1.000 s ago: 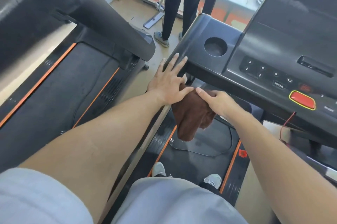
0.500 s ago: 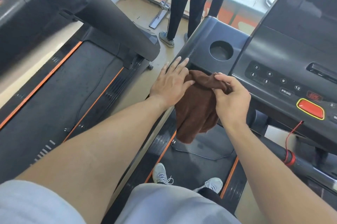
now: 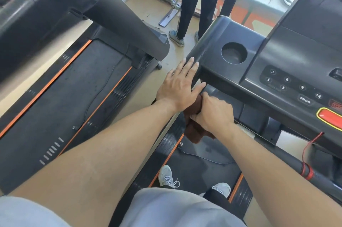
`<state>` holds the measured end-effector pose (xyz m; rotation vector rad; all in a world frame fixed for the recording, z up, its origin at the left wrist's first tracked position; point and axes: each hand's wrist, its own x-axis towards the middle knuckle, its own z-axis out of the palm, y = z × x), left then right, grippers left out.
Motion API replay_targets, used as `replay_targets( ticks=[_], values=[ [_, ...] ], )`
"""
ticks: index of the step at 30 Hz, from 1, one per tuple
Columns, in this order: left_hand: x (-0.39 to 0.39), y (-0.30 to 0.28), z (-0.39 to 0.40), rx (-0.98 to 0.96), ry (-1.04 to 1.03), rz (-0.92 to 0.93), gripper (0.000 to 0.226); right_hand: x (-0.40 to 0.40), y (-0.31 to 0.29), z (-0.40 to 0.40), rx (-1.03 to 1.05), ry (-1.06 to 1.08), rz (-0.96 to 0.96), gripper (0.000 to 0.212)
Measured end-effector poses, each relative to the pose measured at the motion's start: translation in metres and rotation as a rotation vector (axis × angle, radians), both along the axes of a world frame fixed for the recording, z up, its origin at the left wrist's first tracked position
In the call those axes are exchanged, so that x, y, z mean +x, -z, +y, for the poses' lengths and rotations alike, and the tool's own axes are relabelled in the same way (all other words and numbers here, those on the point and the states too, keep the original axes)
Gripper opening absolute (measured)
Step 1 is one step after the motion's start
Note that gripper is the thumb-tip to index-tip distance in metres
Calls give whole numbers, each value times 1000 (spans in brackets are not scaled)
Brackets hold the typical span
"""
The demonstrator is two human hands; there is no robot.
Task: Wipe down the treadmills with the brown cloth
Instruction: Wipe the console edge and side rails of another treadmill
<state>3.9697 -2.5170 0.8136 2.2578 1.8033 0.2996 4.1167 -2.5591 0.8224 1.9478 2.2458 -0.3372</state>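
The brown cloth [image 3: 196,132] hangs bunched below the near left corner of the right-hand treadmill's console [image 3: 246,77], its long axis running near-vertical, upper end tucked between the two hands and lower end drooping toward the running belt [image 3: 201,169]. Only a strip of it shows between the hands, plus a crumpled lobe under the right wrist; the rest is hidden. The right hand [image 3: 212,112] is fisted around the upper part of the cloth, fingers curled tight and pressed together, knuckles facing up, so the fabric passes through the fist and comes out on its near side. The left hand [image 3: 178,86] lies flat, palm down, its fingers straight and held close together with the tips touching the console's left edge, the thumb stretched right across the top of the cloth, just beside the right fist. Whether the left palm presses the cloth cannot be told.

A round cup recess [image 3: 234,55] sits in the console just right of the left fingertips, with numbered keys [image 3: 294,86] and a red stop button [image 3: 331,117] further right. A second treadmill [image 3: 74,82] lies on the left. At the far side a standing person's dark trousers [image 3: 198,1] and a flat mop [image 3: 169,17] show on the floor
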Motion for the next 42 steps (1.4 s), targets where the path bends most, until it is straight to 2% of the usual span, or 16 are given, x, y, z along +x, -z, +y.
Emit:
replay_targets(
  ticks=[2,4,9,12,15,18,20,22,24,28,29,31,33,35,37,42],
  values=[
    [0,1,0,13,-2,-8,68,3,3,14,-56,-28,32,53],
    [0,2,0,28,-6,-27,67,8,-2,29,-221,-46,88,58],
    [1,0,-1,21,-29,-41,66,25,-5,64,-776,100,502,38],
    [3,1,-1,27,-49,-18,68,30,-1,70,-927,159,598,39],
    [4,3,-1,41,-111,22,68,24,3,59,-673,44,467,37],
    [7,2,-1,28,-141,79,69,17,16,19,-61,-71,177,38],
    [9,1,-1,22,-145,99,68,19,26,-3,193,-137,84,41],
    [9,0,-2,29,-149,83,67,26,22,-4,144,-132,117,44],
    [9,-1,-2,33,-149,61,65,40,8,2,-51,-120,136,44],
    [8,-2,-3,16,-160,65,63,102,-9,8,-501,-103,14,59],
    [8,-2,-2,15,-160,62,63,120,-9,9,-602,-53,50,59],
    [8,-3,-2,13,-158,52,62,144,-7,3,-719,28,171,43],
    [7,-2,-2,18,-158,39,61,147,-3,-6,-647,47,206,41],
    [6,-1,-1,17,-159,16,60,135,-1,-15,-468,21,130,49],
    [6,-1,0,14,-166,-6,59,114,-2,-22,-275,-6,90,46],
    [5,-3,1,15,-174,-77,53,50,-3,-9,-64,-30,274,35]
  ],
)
